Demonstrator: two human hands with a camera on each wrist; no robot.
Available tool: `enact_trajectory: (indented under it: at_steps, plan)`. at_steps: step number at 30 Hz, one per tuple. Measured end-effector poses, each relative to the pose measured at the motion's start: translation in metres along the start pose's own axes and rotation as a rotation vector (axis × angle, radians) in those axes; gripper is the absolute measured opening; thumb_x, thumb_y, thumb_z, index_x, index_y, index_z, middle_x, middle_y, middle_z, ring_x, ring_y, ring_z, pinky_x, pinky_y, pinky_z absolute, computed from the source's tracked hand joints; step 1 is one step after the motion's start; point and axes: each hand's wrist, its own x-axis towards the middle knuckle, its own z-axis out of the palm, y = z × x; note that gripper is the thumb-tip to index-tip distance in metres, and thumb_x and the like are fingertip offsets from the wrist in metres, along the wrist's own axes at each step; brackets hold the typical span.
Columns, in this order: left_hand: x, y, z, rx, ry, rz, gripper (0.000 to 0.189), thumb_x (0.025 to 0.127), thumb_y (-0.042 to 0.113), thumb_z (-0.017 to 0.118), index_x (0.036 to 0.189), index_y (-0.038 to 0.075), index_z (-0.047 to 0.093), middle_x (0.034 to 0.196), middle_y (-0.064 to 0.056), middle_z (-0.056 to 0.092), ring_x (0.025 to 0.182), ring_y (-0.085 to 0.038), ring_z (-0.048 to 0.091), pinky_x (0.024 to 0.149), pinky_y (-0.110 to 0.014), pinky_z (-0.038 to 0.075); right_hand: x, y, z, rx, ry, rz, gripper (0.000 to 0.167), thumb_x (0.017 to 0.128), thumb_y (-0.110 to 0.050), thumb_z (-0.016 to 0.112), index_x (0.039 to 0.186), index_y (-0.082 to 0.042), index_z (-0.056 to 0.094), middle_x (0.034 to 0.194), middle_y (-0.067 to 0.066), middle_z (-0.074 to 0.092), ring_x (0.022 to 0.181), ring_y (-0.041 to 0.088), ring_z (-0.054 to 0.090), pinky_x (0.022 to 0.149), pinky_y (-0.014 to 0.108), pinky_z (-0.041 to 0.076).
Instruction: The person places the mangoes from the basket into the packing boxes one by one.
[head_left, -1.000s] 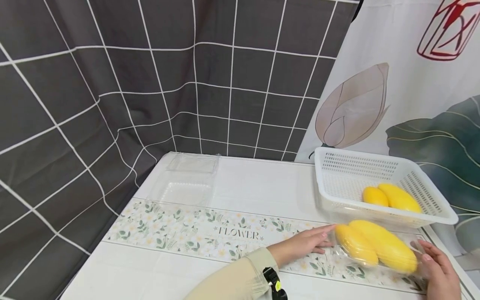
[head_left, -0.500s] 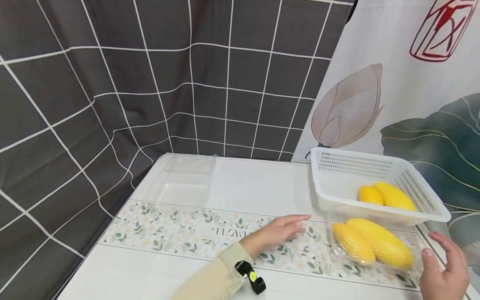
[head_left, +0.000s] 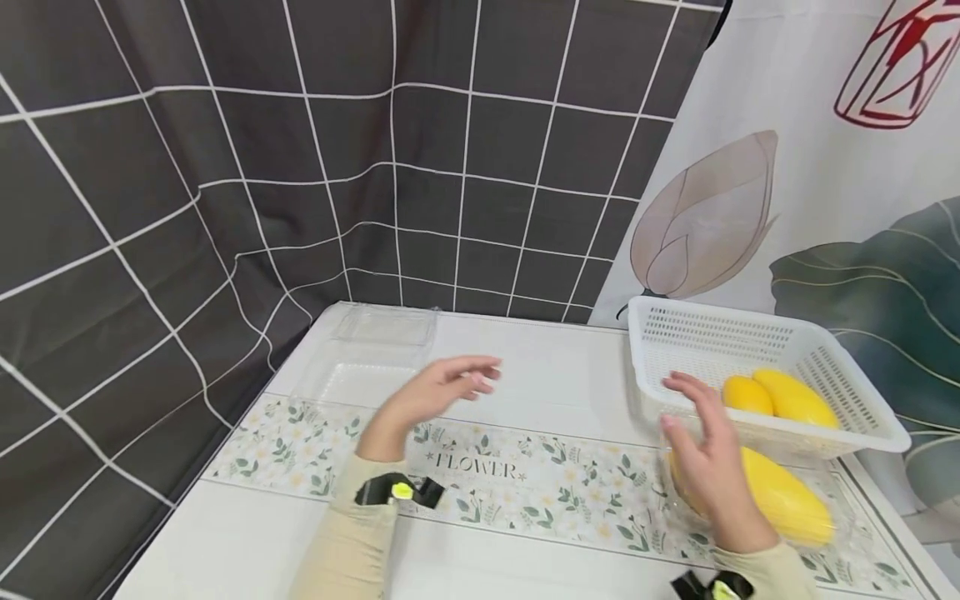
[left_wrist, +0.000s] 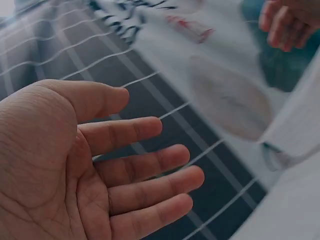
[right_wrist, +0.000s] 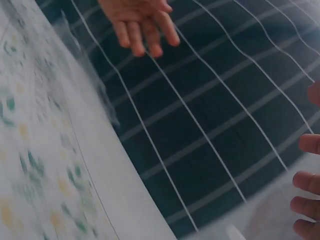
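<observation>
Clear plastic box (head_left: 836,512) of yellow fruit (head_left: 787,496) lay right; left hand (head_left: 435,393) and right hand (head_left: 712,462) hung empty, fingers apart; light, level handling seemed best.

Those fruits (head_left: 787,498) are bright yellow, the basket (head_left: 642,358) plain white. Across the white tabletop (head_left: 540,362) runs a floral band (head_left: 585,492), green leaves among pale blossoms. The charcoal curtain (head_left: 427,133) has white gridlines; the white curtain (head_left: 795,75) shows a dusky-pink bud (head_left: 693,221) and dark green leaf (head_left: 877,292). Both sleeves (head_left: 347,533) are beige.
</observation>
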Motion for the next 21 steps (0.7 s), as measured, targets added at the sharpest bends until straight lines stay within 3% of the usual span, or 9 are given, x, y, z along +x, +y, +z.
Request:
enact_trajectory:
  at_steps: [4,7,9,12,15,18,21]
  plan:
    - [-0.024,-0.003,-0.042,0.0,0.229,-0.004,0.042,0.108,0.02,0.047,0.147,0.004,0.05,0.138,-0.018,0.06,0.121,-0.033,0.063,0.105,-0.042,0.051,0.01,-0.018,0.044,0.076,-0.11,0.059,0.046,0.093,0.006,0.06,0.139,0.0,0.056,0.145,0.018,0.052,0.138,0.02,0.042,0.114,0.017,0.028]
    - [-0.045,-0.012,-0.069,-0.017,0.432,-0.013,0.043,0.109,0.02,0.045,0.146,-0.002,0.05,0.14,-0.023,0.057,0.122,-0.028,0.062,0.107,-0.038,0.049,0.014,-0.025,0.077,0.182,-0.185,0.128,0.045,0.099,-0.001,0.055,0.144,0.001,0.05,0.149,0.022,0.047,0.139,0.036,0.041,0.118,0.035,0.033]
    - [-0.059,-0.02,-0.083,-0.013,0.604,-0.04,0.042,0.109,0.02,0.044,0.143,-0.004,0.052,0.14,-0.023,0.058,0.119,-0.017,0.063,0.106,-0.032,0.049,0.016,-0.025,0.099,0.275,-0.245,0.207,0.046,0.103,-0.008,0.053,0.148,-0.001,0.046,0.153,0.022,0.044,0.141,0.041,0.039,0.119,0.048,0.032]
    - [-0.077,-0.033,-0.1,-0.009,0.881,-0.13,0.042,0.109,0.023,0.044,0.14,-0.002,0.057,0.14,-0.017,0.059,0.116,-0.006,0.06,0.105,-0.026,0.047,0.015,-0.023,0.134,0.445,-0.339,0.348,0.05,0.107,-0.019,0.047,0.153,-0.004,0.039,0.158,0.021,0.037,0.145,0.044,0.033,0.118,0.059,0.029]
    - [-0.091,-0.047,-0.11,-0.01,1.093,-0.248,0.045,0.11,0.031,0.041,0.141,0.005,0.059,0.145,-0.009,0.058,0.129,-0.012,0.054,0.113,-0.029,0.039,0.008,-0.021,0.168,0.618,-0.424,0.484,0.055,0.109,-0.031,0.039,0.158,-0.009,0.031,0.163,0.019,0.029,0.148,0.043,0.028,0.119,0.058,0.028]
    - [-0.099,-0.061,-0.115,-0.022,1.144,-0.392,0.051,0.109,0.039,0.033,0.148,0.014,0.054,0.155,-0.004,0.048,0.145,-0.02,0.039,0.122,-0.036,0.027,-0.002,-0.021,0.198,0.79,-0.498,0.567,0.061,0.11,-0.041,0.031,0.162,-0.012,0.021,0.166,0.02,0.017,0.151,0.043,0.019,0.119,0.059,0.028]
    - [-0.101,-0.075,-0.115,-0.082,1.099,-0.509,0.056,0.107,0.044,0.028,0.153,0.017,0.047,0.161,-0.006,0.038,0.15,-0.027,0.029,0.125,-0.042,0.021,-0.011,-0.02,0.222,0.898,-0.57,0.598,0.065,0.11,-0.047,0.026,0.163,-0.012,0.013,0.168,0.02,0.008,0.153,0.04,0.014,0.121,0.055,0.026]
